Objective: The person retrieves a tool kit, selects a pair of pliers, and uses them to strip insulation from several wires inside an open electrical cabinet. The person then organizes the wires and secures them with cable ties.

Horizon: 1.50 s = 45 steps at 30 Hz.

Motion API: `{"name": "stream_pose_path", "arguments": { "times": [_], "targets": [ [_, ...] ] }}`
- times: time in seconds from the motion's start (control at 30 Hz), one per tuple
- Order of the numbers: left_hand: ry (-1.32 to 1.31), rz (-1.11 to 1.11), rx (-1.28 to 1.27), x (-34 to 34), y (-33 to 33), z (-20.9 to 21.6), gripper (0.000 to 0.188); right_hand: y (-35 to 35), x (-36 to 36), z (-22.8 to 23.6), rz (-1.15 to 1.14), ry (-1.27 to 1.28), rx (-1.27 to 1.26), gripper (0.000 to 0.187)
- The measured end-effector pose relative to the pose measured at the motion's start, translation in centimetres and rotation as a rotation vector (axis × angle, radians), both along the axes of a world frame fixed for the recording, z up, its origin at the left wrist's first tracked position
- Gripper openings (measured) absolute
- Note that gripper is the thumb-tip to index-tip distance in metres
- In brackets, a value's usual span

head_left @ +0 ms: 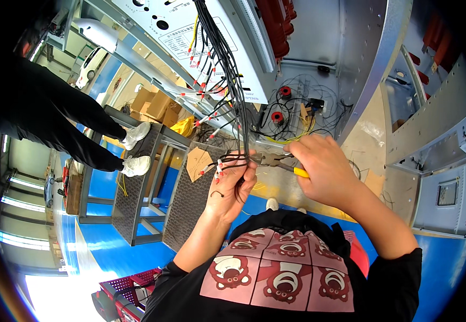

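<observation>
A bundle of black wires [242, 121] hangs down from above, its many loose ends tipped with red and white sleeves. My left hand [233, 185], in front of my chest, is closed around the lower part of the bundle; several sleeved ends [219, 170] stick out by the thumb. In my right hand [325, 169] is a pair of pliers [269, 160] with a yellow-tipped handle. The pliers' jaws point left and lie close to the wires at my left fingertips. Whether they grip a wire is too small to tell.
Behind the wires stands a white printed panel [182, 40] beside an open metal cabinet [369, 64]. Red wire spools [277, 117] and tangled wire lie at its base. On the left, a person in black trousers [77, 115] stands on metal steps [182, 209]. A red basket [136, 284] sits lower left.
</observation>
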<state>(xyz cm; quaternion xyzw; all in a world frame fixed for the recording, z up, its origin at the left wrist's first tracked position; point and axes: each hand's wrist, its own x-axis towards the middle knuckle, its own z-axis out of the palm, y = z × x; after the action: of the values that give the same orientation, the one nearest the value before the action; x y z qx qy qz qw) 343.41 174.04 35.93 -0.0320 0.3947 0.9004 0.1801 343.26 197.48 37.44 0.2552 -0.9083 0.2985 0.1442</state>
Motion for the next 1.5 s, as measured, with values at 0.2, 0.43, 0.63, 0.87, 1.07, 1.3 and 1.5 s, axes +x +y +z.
{"name": "stream_pose_path", "arguments": {
  "times": [0.2, 0.43, 0.63, 0.87, 1.07, 1.3, 1.5],
  "targets": [
    [-0.032, 0.005, 0.042, -0.9, 0.7, 0.2, 0.031, 0.1, -0.4, -0.8, 0.058, -0.24, -0.081, 0.037],
    [-0.066, -0.011, 0.058, -1.2, 0.7, 0.3, 0.031, 0.1, 0.0, -0.9, -0.024, -0.24, -0.018, 0.029],
    [-0.079, -0.076, 0.089, -1.6, 0.2, -0.4, 0.03, 0.5, 0.1, -0.6, -0.03, -0.265, 0.005, 0.023],
    [-0.114, -0.019, 0.151, -1.2, 0.8, 0.0, 0.026, 0.8, -0.1, -1.3, -0.042, -0.089, -0.057, 0.031],
    [-0.069, -0.027, 0.076, -1.0, 0.7, 0.0, 0.019, 1.2, -0.4, -0.3, -0.028, -0.002, 0.008, 0.038],
    [0.03, -0.042, -0.003, -0.7, 0.3, -0.4, 0.02, 1.5, -1.0, 0.8, 0.016, 0.036, 0.098, 0.035],
    [0.022, -0.053, -0.086, -0.9, -0.1, -0.4, 0.035, 1.5, -1.4, 0.8, 0.041, 0.009, 0.135, 0.029]
  ]
}}
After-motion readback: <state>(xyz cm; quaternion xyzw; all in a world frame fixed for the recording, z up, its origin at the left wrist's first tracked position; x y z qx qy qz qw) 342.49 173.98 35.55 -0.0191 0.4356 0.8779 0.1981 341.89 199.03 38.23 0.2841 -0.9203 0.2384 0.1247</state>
